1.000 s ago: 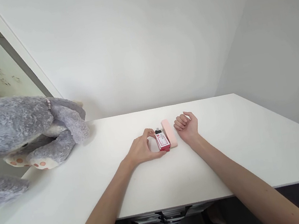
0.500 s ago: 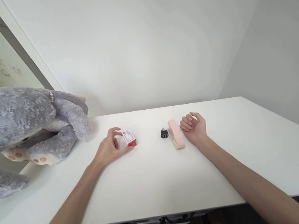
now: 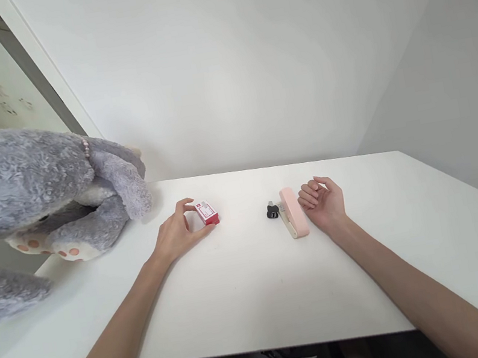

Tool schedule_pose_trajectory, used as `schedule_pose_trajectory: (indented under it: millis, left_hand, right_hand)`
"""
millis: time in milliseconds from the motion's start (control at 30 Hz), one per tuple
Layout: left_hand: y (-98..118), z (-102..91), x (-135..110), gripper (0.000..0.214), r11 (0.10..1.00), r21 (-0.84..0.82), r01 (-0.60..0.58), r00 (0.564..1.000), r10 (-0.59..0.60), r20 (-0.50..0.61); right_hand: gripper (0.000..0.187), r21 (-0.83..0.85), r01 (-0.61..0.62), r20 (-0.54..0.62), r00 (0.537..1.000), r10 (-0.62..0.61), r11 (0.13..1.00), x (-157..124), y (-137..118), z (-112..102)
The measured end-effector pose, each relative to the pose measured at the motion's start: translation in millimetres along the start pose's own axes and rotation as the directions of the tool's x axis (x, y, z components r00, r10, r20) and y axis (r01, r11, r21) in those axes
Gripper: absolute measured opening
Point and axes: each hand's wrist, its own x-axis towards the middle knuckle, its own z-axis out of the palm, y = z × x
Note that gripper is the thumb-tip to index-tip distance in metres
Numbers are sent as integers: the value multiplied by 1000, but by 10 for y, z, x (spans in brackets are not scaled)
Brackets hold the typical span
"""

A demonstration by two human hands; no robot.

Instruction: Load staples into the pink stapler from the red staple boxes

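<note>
My left hand (image 3: 179, 233) rests on the white table (image 3: 255, 274), thumb and fingers pinching a small red and white box (image 3: 207, 212). To its right lie a small black object (image 3: 272, 210) and a pink oblong case (image 3: 295, 220), side by side. My right hand (image 3: 325, 203) lies palm up just right of the pink case, fingers loosely curled, with nothing in it.
A big grey plush toy (image 3: 40, 194) with pink paw pads sprawls over the table's left end. White walls meet behind the table at the right. The table's front edge runs close to my body.
My left hand slid the red and white box away from the pink case to the left, uncovering the black object. Since half a second ago little has moved. My right hand stayed put.
</note>
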Motion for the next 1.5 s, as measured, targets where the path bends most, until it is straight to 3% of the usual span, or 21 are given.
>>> schedule_pose_trajectory:
  millis: [133,300,467,667,900,1033,1133,1267,1400,1500]
  left_hand:
    - [43,-9,-17,88,999,8,42,999,-42,0]
    - [32,15,-11,79,998,-69,-11,999,8,-46]
    - [-93,18,45,75,985,-173,-15,994,-4,-112]
    - [-304,-93,92,80,990,-137,16,982,-41,-184]
    - [-339,-130,53,76,999,-30,12,996,-15,-89]
    - [-320,-117,61,78,997,-72,-12,996,6,-87]
    - [-345,-114,84,72,991,-131,-9,990,-10,-144]
    - [-419,-123,106,73,978,-179,107,950,-154,-272]
    - [-513,-104,111,77,975,-42,218,909,-218,-354]
    - [-572,-66,113,70,969,101,224,916,-174,-361]
  right_hand:
    - [37,-14,4,-6,1000,-4,1000,-8,1,10]
    - [38,-23,3,1,1000,-3,1000,-2,-1,-4]
    - [40,-43,7,15,1000,-6,999,7,-4,-24]
    - [39,-38,2,5,1000,-2,999,4,-20,-22]
    - [36,-42,-7,-15,1000,7,999,10,-21,-11]
    - [37,-53,-8,-8,1000,8,999,19,-15,-19]
    - [36,-64,-12,-8,1000,12,998,25,-12,-26]
    - [36,-71,-20,-6,1000,19,997,33,-8,-41]
    - [37,-73,-26,-4,1000,25,997,41,-6,-52]
    - [37,-81,-31,-3,1000,31,996,42,-6,-48]
